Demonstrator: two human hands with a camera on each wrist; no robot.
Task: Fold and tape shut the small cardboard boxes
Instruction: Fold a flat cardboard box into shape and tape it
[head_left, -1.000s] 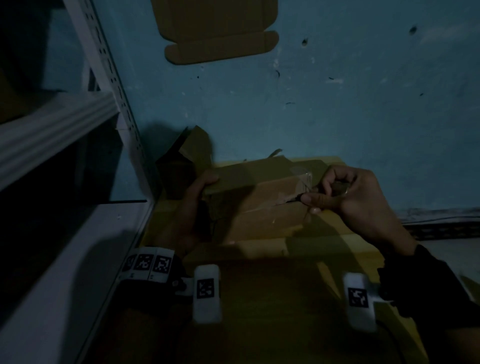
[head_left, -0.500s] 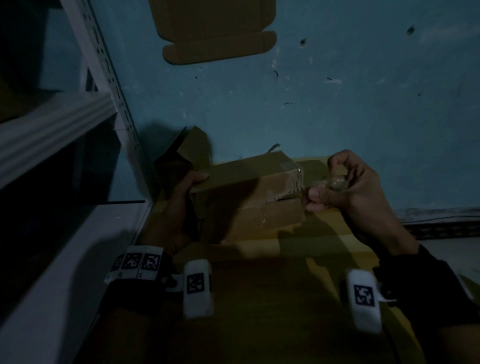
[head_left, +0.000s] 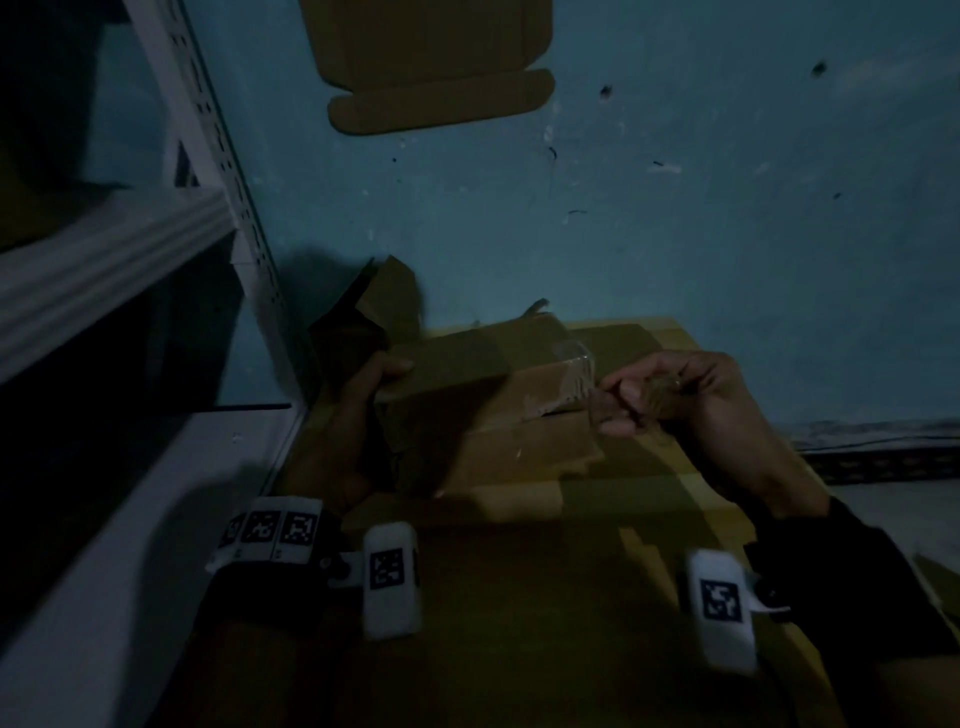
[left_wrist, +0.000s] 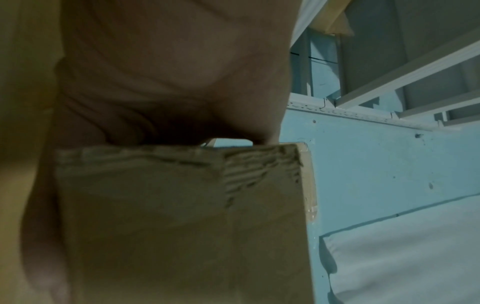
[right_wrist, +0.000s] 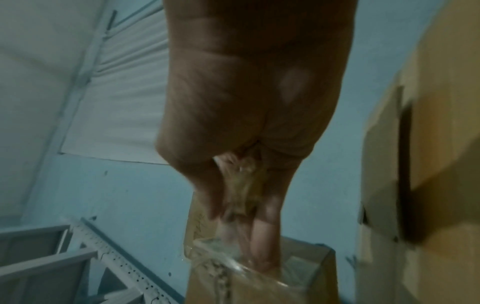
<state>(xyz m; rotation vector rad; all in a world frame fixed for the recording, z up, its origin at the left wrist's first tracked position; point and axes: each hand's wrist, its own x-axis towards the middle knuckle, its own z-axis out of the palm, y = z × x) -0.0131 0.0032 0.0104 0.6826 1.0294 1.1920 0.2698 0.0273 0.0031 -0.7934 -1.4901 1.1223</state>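
Left hand (head_left: 358, 415) grips the left end of the small cardboard box (head_left: 483, 384), thumb on the top face, fingers curled round the end; the box is lifted at the far edge of the yellow-brown board (head_left: 519, 571) beneath it, close to the blue wall (head_left: 675, 234). Right hand (head_left: 691, 400) sits just beside the box's right end, fingers curled and pinching clear tape (right_wrist: 241, 185); the tape runs to the box corner, where a clear strip (head_left: 574, 358) already covers the edge. Another cardboard piece (head_left: 384, 301) stands behind the left hand; a flat cardboard blank (head_left: 436, 67) hangs on the wall; white metal shelving (head_left: 218, 156) stands at the left.
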